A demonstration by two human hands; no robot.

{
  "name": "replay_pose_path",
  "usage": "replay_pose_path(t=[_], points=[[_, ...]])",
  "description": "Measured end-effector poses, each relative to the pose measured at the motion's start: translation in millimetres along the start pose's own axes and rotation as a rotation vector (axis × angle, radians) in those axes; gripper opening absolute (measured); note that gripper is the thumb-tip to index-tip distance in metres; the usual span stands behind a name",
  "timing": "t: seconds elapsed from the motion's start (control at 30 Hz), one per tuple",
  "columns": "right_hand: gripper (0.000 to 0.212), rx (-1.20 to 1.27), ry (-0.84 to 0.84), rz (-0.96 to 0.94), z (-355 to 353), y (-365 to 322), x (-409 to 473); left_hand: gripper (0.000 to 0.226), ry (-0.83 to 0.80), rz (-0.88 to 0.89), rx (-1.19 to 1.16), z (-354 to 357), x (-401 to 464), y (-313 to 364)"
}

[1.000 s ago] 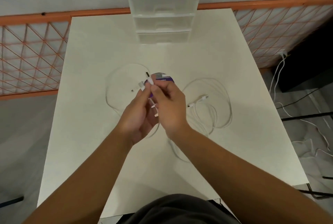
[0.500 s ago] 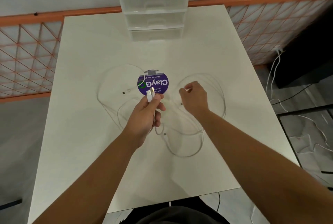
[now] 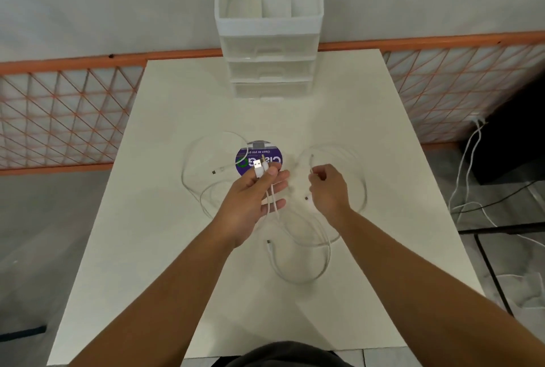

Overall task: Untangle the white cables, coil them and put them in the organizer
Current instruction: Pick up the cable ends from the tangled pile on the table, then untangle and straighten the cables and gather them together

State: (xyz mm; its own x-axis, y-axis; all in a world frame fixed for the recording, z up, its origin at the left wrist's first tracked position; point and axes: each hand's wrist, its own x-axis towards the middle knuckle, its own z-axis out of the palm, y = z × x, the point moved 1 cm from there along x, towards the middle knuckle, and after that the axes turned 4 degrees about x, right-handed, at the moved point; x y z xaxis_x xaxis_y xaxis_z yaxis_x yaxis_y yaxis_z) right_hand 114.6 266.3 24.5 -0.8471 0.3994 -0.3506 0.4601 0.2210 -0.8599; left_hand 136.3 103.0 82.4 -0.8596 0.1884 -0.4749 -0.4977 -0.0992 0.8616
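Several thin white cables [image 3: 303, 266] lie in overlapping loops on the white table [image 3: 165, 237]. My left hand [image 3: 250, 198] pinches the USB plugs [image 3: 259, 167] of white cables between thumb and fingers, the cords hanging down across the palm. My right hand [image 3: 328, 189] is to the right, fingers curled around a thin white cable strand that loops round it. The white organizer [image 3: 268, 27], with open top compartments and three clear drawers, stands at the table's far edge, well beyond both hands.
A round purple sticker-topped tin [image 3: 261, 157] sits on the table just behind my left hand. An orange lattice fence [image 3: 59, 119] runs behind the table. Loose white cords [image 3: 469, 166] hang to the floor on the right.
My hands have separated: the right moved off to the right onto a cable strand, the left kept the plugs and opened its lower fingers. The camera view tilted up, showing the organizer's top.
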Motion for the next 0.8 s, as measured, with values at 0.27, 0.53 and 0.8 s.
replay_pose_path(t=[0.27, 0.53, 0.8], points=[[0.011, 0.444, -0.242, -0.409, -18.1, -106.9, -59.8, 0.026, 0.002, 0.17, -0.071, 30.0, -3.6, 62.8], [0.015, 0.567, -0.165, -0.606, -49.0, -164.2, -73.8, 0.032, -0.095, 0.356, -0.105, 52.9, -28.1, 147.0], [0.013, 0.46, 0.019, -0.942, -86.2, -257.8, -86.8, 0.032, -0.093, 0.64, 0.005, 89.3, -61.2, 235.5]])
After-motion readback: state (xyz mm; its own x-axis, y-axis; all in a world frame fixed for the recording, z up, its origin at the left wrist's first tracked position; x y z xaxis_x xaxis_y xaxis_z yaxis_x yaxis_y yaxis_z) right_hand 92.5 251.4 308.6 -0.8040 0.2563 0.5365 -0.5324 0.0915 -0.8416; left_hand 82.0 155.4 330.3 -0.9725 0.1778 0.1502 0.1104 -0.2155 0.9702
